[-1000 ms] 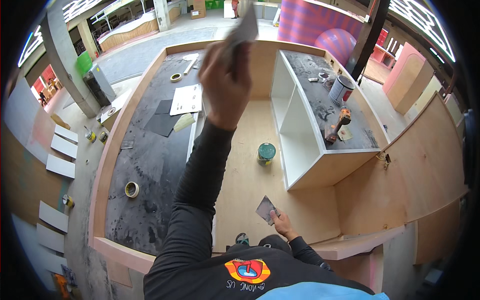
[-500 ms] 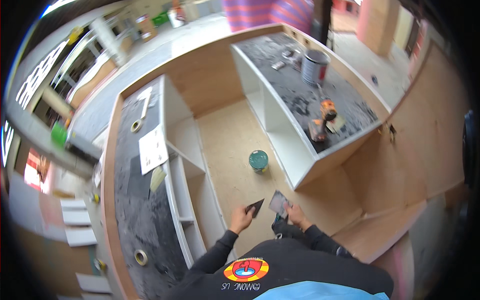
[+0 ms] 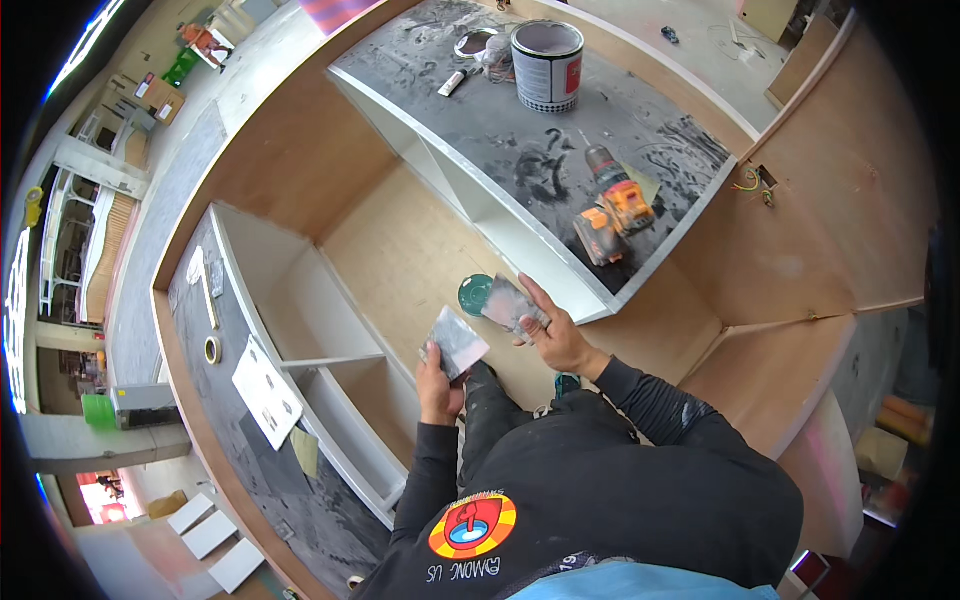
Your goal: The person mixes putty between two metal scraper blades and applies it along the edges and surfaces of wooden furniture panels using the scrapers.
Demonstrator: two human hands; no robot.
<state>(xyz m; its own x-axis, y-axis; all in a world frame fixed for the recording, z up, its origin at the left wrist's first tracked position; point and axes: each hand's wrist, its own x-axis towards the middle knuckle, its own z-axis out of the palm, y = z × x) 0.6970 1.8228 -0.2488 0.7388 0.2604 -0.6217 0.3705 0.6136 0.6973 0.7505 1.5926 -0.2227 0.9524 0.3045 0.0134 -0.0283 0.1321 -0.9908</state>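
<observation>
In front of my body, my left hand point(image 3: 438, 392) is closed on a flat, smeared putty scraper point(image 3: 457, 343) with a pale, squarish blade. My right hand point(image 3: 566, 348) grips a second putty scraper point(image 3: 510, 303), grey with pinkish smears, its index finger stretched along one side of the blade. The two blades are close together but apart. Just beyond them, a round green-lidded can point(image 3: 474, 294) stands on the wooden floor of the unit, partly hidden by the right-hand scraper.
On the dark right countertop point(image 3: 470, 130) are a large paint can point(image 3: 547, 65), an orange cordless drill point(image 3: 613, 205) and a small tube point(image 3: 452, 83). The left counter holds a paper sheet point(image 3: 267, 392) and a tape roll point(image 3: 212, 350). Wires point(image 3: 765, 185) poke from the right panel.
My hands have come up and nearer to each other, and the left scraper's blade has turned its flat face into view. The view has shifted toward the right countertop.
</observation>
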